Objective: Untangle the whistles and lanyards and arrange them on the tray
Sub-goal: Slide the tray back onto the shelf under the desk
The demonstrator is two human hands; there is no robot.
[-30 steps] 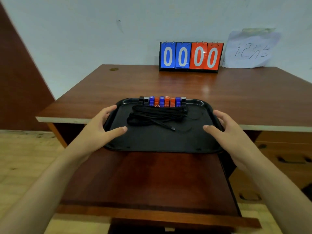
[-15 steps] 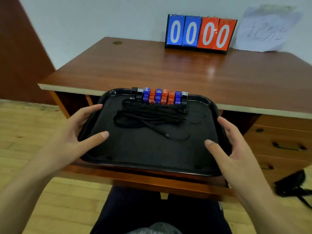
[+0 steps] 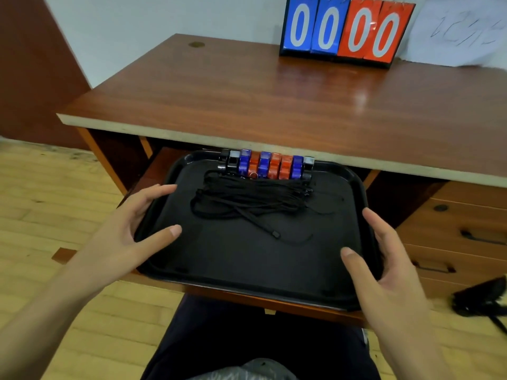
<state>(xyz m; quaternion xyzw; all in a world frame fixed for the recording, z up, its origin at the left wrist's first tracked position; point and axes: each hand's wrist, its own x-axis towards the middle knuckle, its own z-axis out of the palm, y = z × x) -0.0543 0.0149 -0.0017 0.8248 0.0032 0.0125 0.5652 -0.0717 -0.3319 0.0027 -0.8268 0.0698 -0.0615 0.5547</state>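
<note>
even indoor light, glare patch on the desk top [image 3: 359,98], soft blur throughout, wide-angle bending at edges

A wooden desk [image 3: 274,105] fills the middle of the frame. At its far edge, upper right, stands a flip scoreboard [image 3: 347,30] showing 0000, two blue cards then two red. A blurred sheet of paper [image 3: 461,31] leans just right of it. Desk drawers [image 3: 463,234] show at right, above a dark object [image 3: 482,300] on the wooden floor [image 3: 49,204].

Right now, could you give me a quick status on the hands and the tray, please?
Left hand and right hand open, flanking black tray. Whistles lined along far rim, black lanyards bunched beside. Nothing in the way.
</note>
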